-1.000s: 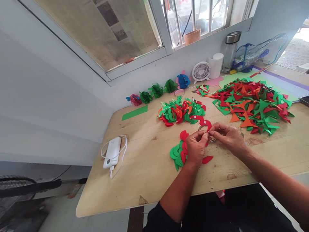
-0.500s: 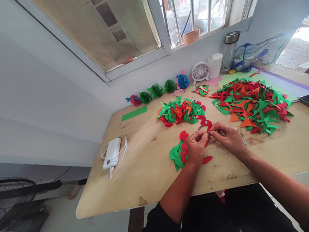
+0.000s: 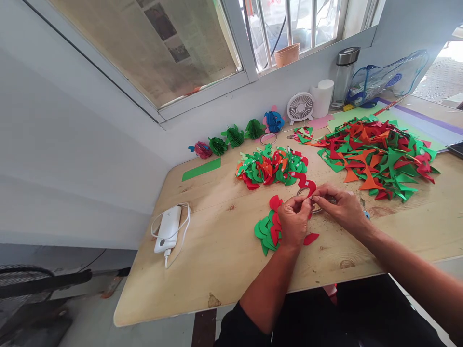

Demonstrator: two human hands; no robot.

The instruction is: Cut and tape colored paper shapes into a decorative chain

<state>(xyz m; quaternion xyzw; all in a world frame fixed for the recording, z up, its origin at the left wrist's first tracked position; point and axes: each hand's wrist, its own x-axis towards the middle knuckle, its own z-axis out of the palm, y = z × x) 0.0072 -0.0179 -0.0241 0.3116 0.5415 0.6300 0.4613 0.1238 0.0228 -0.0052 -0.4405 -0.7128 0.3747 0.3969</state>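
My left hand (image 3: 294, 222) and my right hand (image 3: 343, 208) meet at their fingertips above the table. Both are closed in a pinch, and whatever sits between the fingers is too small to make out. Just beyond the fingertips lies a red cut-paper piece (image 3: 307, 186) with a small pale square on it. Part of a clear ring, like a tape roll (image 3: 302, 191), shows by the fingers, mostly hidden. Beside my left hand are green paper petals (image 3: 265, 231) and red petals (image 3: 275, 202), partly covered. A single red petal (image 3: 311, 238) lies below the hands.
Behind the hands is a heap of green, red and orange pieces (image 3: 271, 166). Paper scraps (image 3: 379, 154) pile at right. A white power bank (image 3: 169, 226) with cable lies left. Paper figures (image 3: 235, 136), a small fan (image 3: 300, 107) and a glass bottle (image 3: 341, 82) line the wall.
Both hands' fingertips have shifted very slightly left, still pinched together. The red piece by them has moved a touch left too. All else stays put.
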